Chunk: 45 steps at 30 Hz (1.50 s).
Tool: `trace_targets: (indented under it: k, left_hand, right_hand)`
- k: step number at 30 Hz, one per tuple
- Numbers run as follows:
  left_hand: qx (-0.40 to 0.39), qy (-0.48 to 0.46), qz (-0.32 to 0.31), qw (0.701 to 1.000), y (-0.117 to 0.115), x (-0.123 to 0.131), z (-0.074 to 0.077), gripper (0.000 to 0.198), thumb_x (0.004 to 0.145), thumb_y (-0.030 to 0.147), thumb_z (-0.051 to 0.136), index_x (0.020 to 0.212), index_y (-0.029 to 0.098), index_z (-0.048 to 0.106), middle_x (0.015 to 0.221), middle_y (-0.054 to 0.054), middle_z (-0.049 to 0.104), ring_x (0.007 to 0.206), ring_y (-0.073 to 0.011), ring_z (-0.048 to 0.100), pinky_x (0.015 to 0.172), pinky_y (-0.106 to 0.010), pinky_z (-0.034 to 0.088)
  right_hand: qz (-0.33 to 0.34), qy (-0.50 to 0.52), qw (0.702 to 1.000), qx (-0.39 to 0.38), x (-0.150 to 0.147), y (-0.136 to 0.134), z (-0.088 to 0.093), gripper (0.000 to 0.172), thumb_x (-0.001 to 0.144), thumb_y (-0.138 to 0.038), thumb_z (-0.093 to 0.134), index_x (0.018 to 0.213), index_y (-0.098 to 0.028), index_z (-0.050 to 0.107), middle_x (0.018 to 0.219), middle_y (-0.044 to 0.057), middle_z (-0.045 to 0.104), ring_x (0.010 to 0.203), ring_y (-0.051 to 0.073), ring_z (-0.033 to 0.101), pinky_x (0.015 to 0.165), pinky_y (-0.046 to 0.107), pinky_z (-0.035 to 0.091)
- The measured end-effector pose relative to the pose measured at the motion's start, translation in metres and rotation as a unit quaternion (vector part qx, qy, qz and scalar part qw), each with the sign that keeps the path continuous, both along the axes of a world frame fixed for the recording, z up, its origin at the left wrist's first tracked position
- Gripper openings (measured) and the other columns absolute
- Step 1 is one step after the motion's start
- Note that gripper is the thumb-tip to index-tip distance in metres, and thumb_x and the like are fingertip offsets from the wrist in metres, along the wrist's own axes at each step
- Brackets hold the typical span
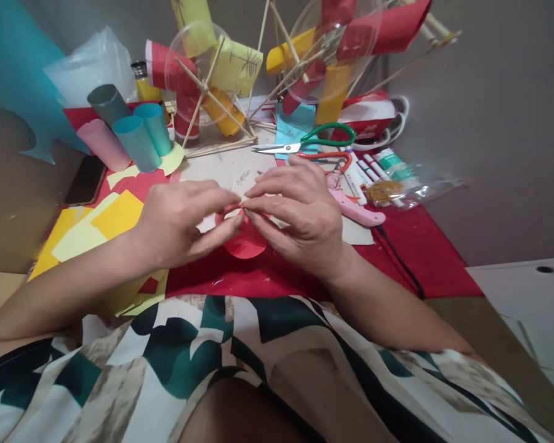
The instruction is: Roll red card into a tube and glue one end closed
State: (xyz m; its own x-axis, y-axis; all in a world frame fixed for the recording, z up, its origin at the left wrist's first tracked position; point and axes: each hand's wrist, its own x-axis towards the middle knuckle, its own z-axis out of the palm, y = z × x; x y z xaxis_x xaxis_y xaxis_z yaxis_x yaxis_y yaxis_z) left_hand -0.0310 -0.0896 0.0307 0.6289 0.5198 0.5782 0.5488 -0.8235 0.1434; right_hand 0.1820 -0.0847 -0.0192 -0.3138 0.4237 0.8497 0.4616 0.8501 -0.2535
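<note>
My left hand [180, 221] and right hand [300, 215] meet fingertip to fingertip over the middle of the worktop [425, 252]. Both are pinched narrow on the top edge of a rounded red paper [247, 243], which hangs below my fingers just above the red mat. There is a small pale bit right at the pinch (too small for me to tell what it is). Green scissors [314, 140] lie beyond my right hand, and a pink glue gun [355, 209] sits just beside it. Paper tubes [138, 138] stand to the far left, with yellow sheets [115, 215] near my left wrist and a phone [85, 179] beside them.
</note>
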Motion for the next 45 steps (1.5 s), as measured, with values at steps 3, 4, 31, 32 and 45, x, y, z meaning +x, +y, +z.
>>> trace_targets:
  k: [3, 4, 31, 32, 45]
  left_hand:
    - [-0.151, -0.199, 0.047, 0.967, 0.01, -0.009, 0.001, 0.026, 0.094, 0.042, 0.062, 0.108, 0.021, 0.069, 0.091, -0.004, 0.073, 0.063, -0.0102, 0.059, 0.061, -0.025, 0.05]
    - [-0.202, -0.261, 0.059, 0.942, 0.014, -0.012, 0.0, 0.029, 0.094, 0.044, 0.061, 0.109, 0.02, 0.068, 0.093, -0.005, 0.072, 0.062, -0.0096, 0.059, 0.059, -0.024, 0.051]
    - [-0.272, -0.376, -0.02, 0.886, 0.015, -0.027, -0.002, 0.03, 0.071, 0.043, 0.088, 0.076, 0.016, 0.076, 0.067, -0.001, 0.071, 0.058, -0.008, 0.061, 0.056, -0.018, 0.053]
    - [-0.267, -0.366, -0.016, 0.891, 0.014, -0.026, -0.002, 0.032, 0.07, 0.044, 0.088, 0.075, 0.016, 0.076, 0.066, -0.001, 0.07, 0.057, -0.0082, 0.06, 0.054, -0.018, 0.052]
    - [-0.264, -0.271, 0.016, 0.926, 0.016, -0.017, 0.015, 0.04, 0.074, 0.053, 0.083, 0.072, 0.014, 0.072, 0.056, 0.0, 0.061, 0.048, -0.0073, 0.054, 0.045, -0.017, 0.044]
  right_hand:
    - [-0.021, 0.065, 0.997, 0.043, 0.006, -0.001, 0.004, 0.02, 0.087, -0.018, 0.067, 0.101, -0.032, 0.071, 0.097, 0.001, 0.075, 0.096, 0.024, 0.07, 0.098, 0.051, 0.049]
    - [-0.028, 0.09, 0.993, 0.064, 0.008, -0.001, 0.005, 0.025, 0.086, -0.017, 0.068, 0.104, -0.033, 0.071, 0.097, 0.001, 0.075, 0.095, 0.024, 0.07, 0.095, 0.05, 0.051]
    - [0.084, 0.402, 0.829, -0.379, -0.004, 0.015, -0.005, 0.029, 0.08, -0.054, 0.073, 0.084, -0.025, 0.075, 0.085, 0.001, 0.075, 0.085, 0.016, 0.071, 0.085, 0.034, 0.055]
    - [0.096, 0.399, 0.814, -0.41, -0.004, 0.016, -0.006, 0.033, 0.078, -0.057, 0.073, 0.082, -0.025, 0.075, 0.083, 0.001, 0.075, 0.083, 0.016, 0.071, 0.081, 0.033, 0.056]
    - [0.223, 0.401, 0.626, -0.631, -0.01, 0.012, -0.005, 0.04, 0.058, -0.048, 0.091, 0.081, -0.023, 0.071, 0.077, -0.001, 0.074, 0.075, 0.015, 0.067, 0.072, 0.031, 0.056]
